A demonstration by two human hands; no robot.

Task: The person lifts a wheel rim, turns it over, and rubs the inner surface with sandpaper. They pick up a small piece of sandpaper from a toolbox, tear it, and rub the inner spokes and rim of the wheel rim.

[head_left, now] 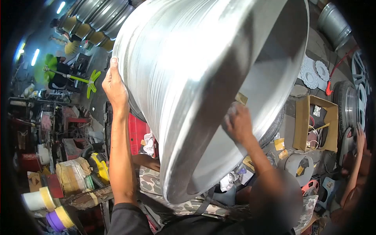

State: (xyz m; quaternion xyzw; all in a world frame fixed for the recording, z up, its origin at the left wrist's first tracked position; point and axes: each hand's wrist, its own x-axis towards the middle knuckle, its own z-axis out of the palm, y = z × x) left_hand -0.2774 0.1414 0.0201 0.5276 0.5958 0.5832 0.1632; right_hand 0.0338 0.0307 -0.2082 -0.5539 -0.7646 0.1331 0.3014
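Note:
A large silver metal wheel rim [168, 58] fills the middle of the view, tilted, its hollow side facing right. My left hand [115, 84] grips the outer edge at the rim's left, thumb up along it. Inside the hollow, my right hand [238, 119] is at the inner surface with its fingers curled, somewhat blurred. A small yellowish-brown piece [241, 98] shows at its fingertips, pressed between them and the metal. Camouflage cloth [150, 182] lies under the lower edge of the rim, over my lap.
An open cardboard box [301, 125] with cables stands at right, near a tire [346, 103]. A co-worker's hand [360, 137] shows at far right. Tape rolls [60, 219] lie lower left, beside machinery. A green fan [92, 83] and stacked rims [98, 17] are upper left.

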